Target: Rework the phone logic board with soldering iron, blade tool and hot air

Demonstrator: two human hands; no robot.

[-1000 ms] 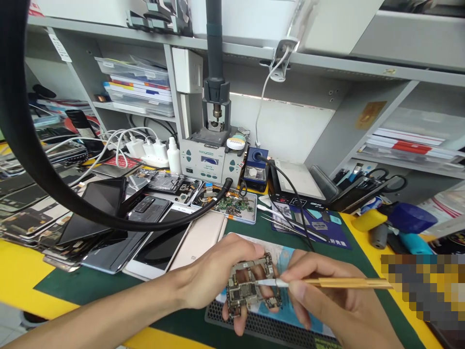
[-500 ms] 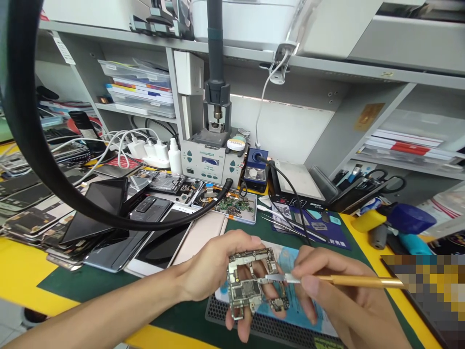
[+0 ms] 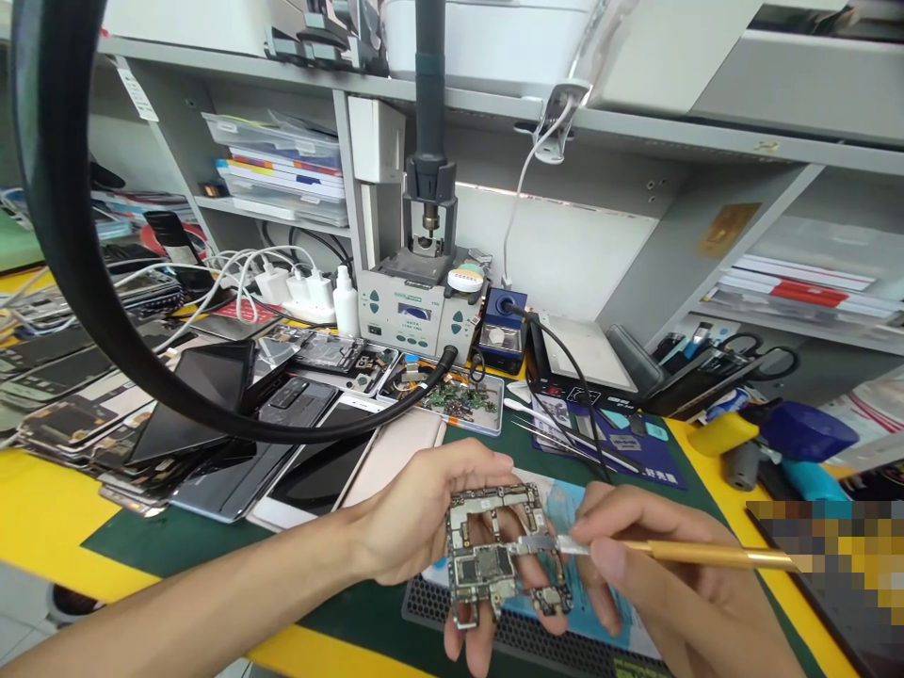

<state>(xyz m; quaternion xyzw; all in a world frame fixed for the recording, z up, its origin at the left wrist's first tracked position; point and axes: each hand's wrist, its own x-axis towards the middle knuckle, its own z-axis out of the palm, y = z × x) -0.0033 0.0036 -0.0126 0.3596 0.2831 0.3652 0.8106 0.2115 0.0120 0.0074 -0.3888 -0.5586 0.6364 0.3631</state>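
A phone circuit board (image 3: pixel 487 561) with large cut-outs lies across the fingers of my left hand (image 3: pixel 416 513), the thumb along its top edge. Between the thumb and fingers of my right hand (image 3: pixel 656 565) is a scraper knife (image 3: pixel 692 554) with a gold handle and a flat metal blade. The blade tip is over the middle of the board, right beside the chip area; whether it touches cannot be made out. Under both hands lies a blue and white sheet (image 3: pixel 575 603) on a black perforated pad (image 3: pixel 487 631).
Phones and phone parts (image 3: pixel 282 452) are heaped on the left. A hot-air station (image 3: pixel 416 311) stands behind, its black hose (image 3: pixel 233 428) arching across the left. A parts tray (image 3: pixel 487 424), tweezers (image 3: pixel 565 447) and a blue tool (image 3: pixel 805 438) lie around the green mat (image 3: pixel 353 612).
The whole view has shifted slightly, so everything appears a little further right. My hands keep nearly the same hold on the board and the scraper knife.
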